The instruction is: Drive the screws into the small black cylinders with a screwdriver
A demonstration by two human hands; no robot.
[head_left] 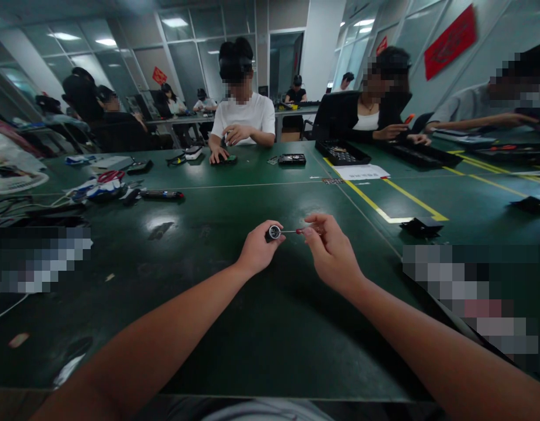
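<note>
Above the middle of the green table, my left hand [258, 250] is closed round a small black cylinder [274, 233]. Its round, silver-rimmed end faces me, and its exact kind does not show. My right hand [333, 251] grips a screwdriver [300, 231] by its red and clear handle. The thin metal shaft points left and reaches the rim side of the cylinder; whether the tip touches it or goes in cannot be made out. My right fingers hide part of the handle.
A dark pen-shaped tool [162, 195] and blue-white gloves [103, 186] lie at the left. Across the table [234, 204] a person in white [243, 114] handles a small device. Black trays [342, 153], a paper sheet [361, 172] and a black bracket-like piece [421, 227] are at the right.
</note>
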